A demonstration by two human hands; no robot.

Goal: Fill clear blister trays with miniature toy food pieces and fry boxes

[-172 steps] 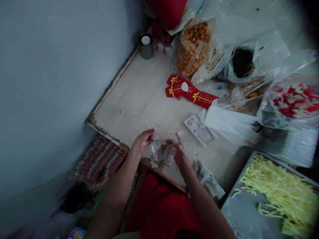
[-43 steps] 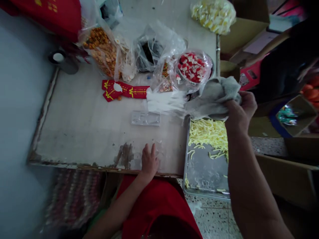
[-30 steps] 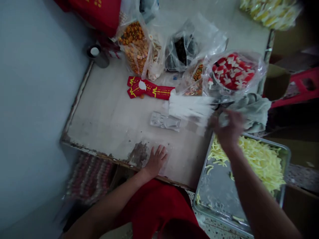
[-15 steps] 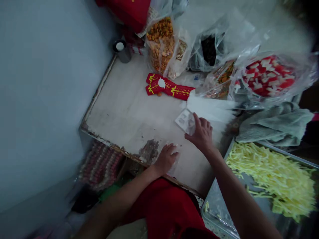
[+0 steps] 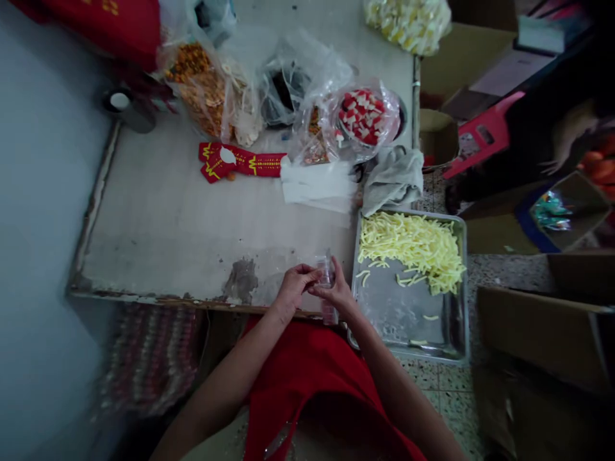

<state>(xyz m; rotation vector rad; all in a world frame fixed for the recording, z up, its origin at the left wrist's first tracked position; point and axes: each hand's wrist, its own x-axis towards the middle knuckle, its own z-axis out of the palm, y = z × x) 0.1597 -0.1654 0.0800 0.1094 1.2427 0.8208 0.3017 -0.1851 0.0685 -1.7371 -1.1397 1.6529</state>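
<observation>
Near the table's front edge, both hands meet at a small clear plastic tray (image 5: 325,272), tipped up on its side. My right hand (image 5: 340,293) grips it from the right, thumb and fingers around it. From the left, my left hand (image 5: 294,285) pinches at its side; whether it holds the tray itself or clear film on it is hard to make out. More clear plastic (image 5: 329,314) hangs below the hands at the edge. Right of my right hand lies a metal tray (image 5: 394,320) with pale yellow strips (image 5: 413,246).
Red packaging strips (image 5: 266,164) and white paper strips (image 5: 317,186) lie farther back. Behind them stand bags of orange snacks (image 5: 202,96) and red-and-white pieces (image 5: 362,115). A grey cloth (image 5: 394,179) touches the metal tray. A dark cup (image 5: 127,112) stands by the wall; cardboard boxes (image 5: 538,326) are at right.
My right hand has brought the clear tray back toward the table's front edge and tipped it up. My left hand has closed and met it there. The view has swung to the right.
</observation>
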